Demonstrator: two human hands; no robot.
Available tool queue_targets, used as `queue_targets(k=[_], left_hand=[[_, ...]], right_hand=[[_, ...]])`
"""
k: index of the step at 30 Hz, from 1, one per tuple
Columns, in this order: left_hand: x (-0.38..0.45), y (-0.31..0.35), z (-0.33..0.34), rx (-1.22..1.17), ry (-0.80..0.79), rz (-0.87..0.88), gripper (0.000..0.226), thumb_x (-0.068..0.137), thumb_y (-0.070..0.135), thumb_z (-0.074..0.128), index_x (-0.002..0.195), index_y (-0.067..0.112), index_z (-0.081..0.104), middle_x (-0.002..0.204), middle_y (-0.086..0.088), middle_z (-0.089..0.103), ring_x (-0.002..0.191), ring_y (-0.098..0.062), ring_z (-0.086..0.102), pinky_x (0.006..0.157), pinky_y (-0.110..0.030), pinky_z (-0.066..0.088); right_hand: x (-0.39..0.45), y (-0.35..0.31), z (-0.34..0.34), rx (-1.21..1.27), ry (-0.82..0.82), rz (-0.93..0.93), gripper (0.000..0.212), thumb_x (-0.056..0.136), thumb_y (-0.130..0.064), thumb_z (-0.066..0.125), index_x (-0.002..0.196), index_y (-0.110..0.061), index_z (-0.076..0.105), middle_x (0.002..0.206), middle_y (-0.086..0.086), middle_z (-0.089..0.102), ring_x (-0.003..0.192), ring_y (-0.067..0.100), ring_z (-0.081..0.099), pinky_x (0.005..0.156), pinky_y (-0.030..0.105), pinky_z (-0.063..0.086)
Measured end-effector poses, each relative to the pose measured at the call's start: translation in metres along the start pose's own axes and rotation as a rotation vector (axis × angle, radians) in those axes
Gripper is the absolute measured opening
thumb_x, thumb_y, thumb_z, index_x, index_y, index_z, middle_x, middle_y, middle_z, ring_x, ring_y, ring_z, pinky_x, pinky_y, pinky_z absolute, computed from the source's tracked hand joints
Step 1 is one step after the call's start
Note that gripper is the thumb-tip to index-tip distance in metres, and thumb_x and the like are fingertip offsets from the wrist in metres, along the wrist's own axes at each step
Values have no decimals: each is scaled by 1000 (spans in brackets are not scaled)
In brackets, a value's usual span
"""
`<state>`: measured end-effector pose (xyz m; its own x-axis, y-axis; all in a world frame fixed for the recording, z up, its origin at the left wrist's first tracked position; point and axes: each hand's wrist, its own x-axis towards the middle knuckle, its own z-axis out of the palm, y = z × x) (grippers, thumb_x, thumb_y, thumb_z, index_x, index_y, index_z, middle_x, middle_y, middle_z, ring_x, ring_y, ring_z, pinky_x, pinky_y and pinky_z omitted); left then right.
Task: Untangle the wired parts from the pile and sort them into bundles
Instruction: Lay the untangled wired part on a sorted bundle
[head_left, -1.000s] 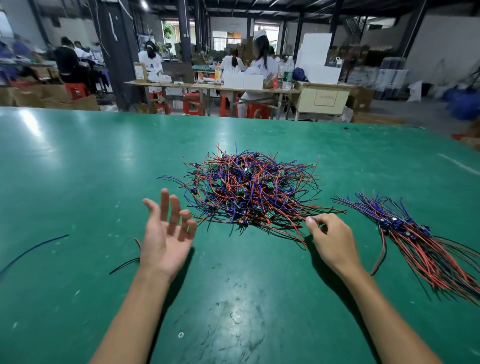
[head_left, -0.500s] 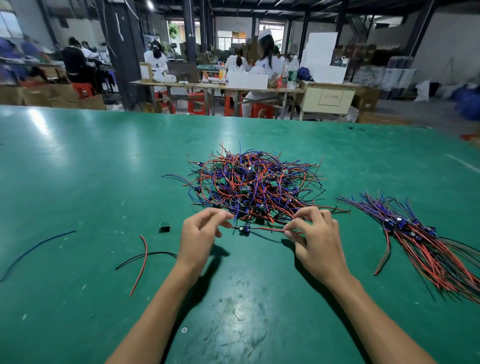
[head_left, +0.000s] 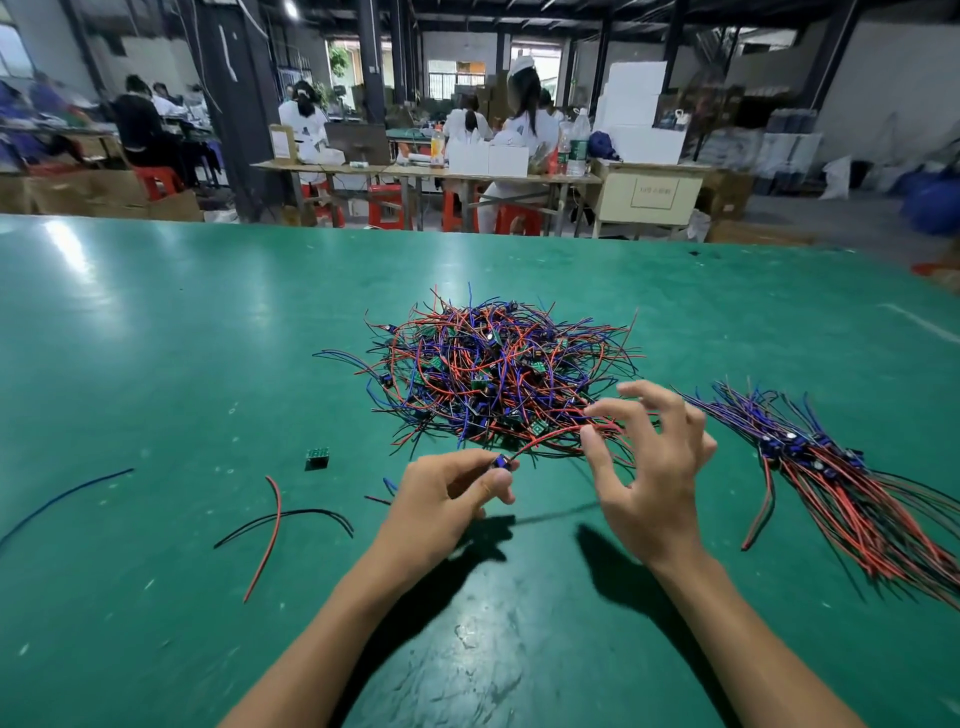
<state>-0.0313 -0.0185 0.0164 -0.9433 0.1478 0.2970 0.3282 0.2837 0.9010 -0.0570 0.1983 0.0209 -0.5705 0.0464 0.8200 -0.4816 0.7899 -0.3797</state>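
Note:
A tangled pile (head_left: 493, 374) of red, blue and black wired parts with small green boards lies mid-table. A sorted bundle (head_left: 852, 483) of the same parts lies to the right, wires fanned toward the near right. My left hand (head_left: 447, 504) pinches the small blue end of one wired part (head_left: 545, 439), lifted just above the table in front of the pile; its red wire runs right into the pile. My right hand (head_left: 649, 467) hovers over that wire at the pile's near right edge, fingers spread and loosely bent, holding nothing.
Loose wires lie on the green table (head_left: 156, 364) to the left: a red one (head_left: 270, 535), a black one (head_left: 291, 519) and a blue one (head_left: 62, 499). A small green board (head_left: 317, 458) sits near them. People work at benches beyond the far edge.
My left hand went from open and raised to pinching a part and drawing it toward me. My right hand let go of the wire and opened, lifting above it.

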Motion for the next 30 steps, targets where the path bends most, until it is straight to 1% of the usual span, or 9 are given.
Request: queue_targets(k=[3, 5, 7, 9, 11, 15, 19, 23, 30], left_hand=[[0, 4, 1, -133, 64, 31, 30, 91, 34, 63, 96, 9, 77, 74, -8, 73, 48, -2, 38, 51, -17, 31], [0, 6, 1, -211, 46, 39, 33, 91, 31, 60, 102, 4, 76, 71, 1, 72, 47, -2, 38, 48, -14, 27], [-1, 7, 0, -234, 8, 30, 33, 92, 32, 57, 105, 8, 77, 67, 1, 70, 49, -15, 32, 48, -26, 19], [0, 6, 0, -224, -3, 25, 32, 93, 33, 56, 104, 13, 78, 63, -1, 68, 52, -18, 27, 48, -29, 20], [0, 7, 0, -213, -11, 5, 34, 93, 36, 56, 99, 11, 79, 60, -9, 66, 53, -18, 28, 49, -29, 21], [-1, 7, -1, -163, -26, -26, 28, 93, 34, 62, 92, 12, 79, 65, -6, 71, 52, -18, 36, 52, -29, 27], [0, 5, -2, -52, 27, -25, 22, 93, 36, 66, 86, 21, 80, 66, 1, 72, 46, -2, 38, 49, -15, 28], [2, 3, -2, -1, 87, -58, 17, 94, 33, 69, 82, 26, 79, 66, 1, 71, 48, -9, 40, 46, -15, 31], [3, 5, -12, -107, 99, -118, 14, 93, 31, 70, 90, 21, 79, 69, -5, 75, 46, -12, 36, 51, -26, 31]], right_hand=[[-2, -3, -2, 156, -116, -155, 25, 98, -41, 58, 81, -25, 66, 80, -11, 62, 77, 12, 54, 73, 37, 40], [-6, -16, 0, 365, -413, 44, 33, 99, -51, 52, 84, -28, 70, 70, -9, 65, 64, 11, 58, 61, 39, 48], [-10, -30, 6, 584, -548, 260, 30, 98, -52, 53, 96, -32, 75, 79, -7, 72, 63, 11, 62, 56, 34, 48], [-10, -37, 12, 770, -525, 414, 28, 99, -45, 57, 105, -25, 76, 87, -2, 75, 67, 13, 63, 58, 23, 47], [-9, -40, 13, 901, -472, 525, 29, 95, -40, 63, 103, -15, 75, 88, 4, 76, 70, 16, 66, 58, 24, 49], [-7, -41, 12, 886, -297, 602, 27, 88, -34, 71, 81, -8, 72, 78, 8, 76, 63, 17, 68, 54, 24, 51], [-2, -36, 11, 885, -192, 730, 29, 91, -34, 70, 82, -6, 67, 75, 7, 76, 62, 18, 72, 53, 22, 52], [1, -32, 13, 1006, -177, 903, 22, 97, -25, 65, 86, -6, 62, 70, 4, 74, 65, 19, 75, 53, 21, 55], [6, -23, 11, 1303, -193, 1095, 26, 84, -31, 66, 94, -8, 62, 74, 4, 75, 68, 12, 74, 58, 15, 56]])
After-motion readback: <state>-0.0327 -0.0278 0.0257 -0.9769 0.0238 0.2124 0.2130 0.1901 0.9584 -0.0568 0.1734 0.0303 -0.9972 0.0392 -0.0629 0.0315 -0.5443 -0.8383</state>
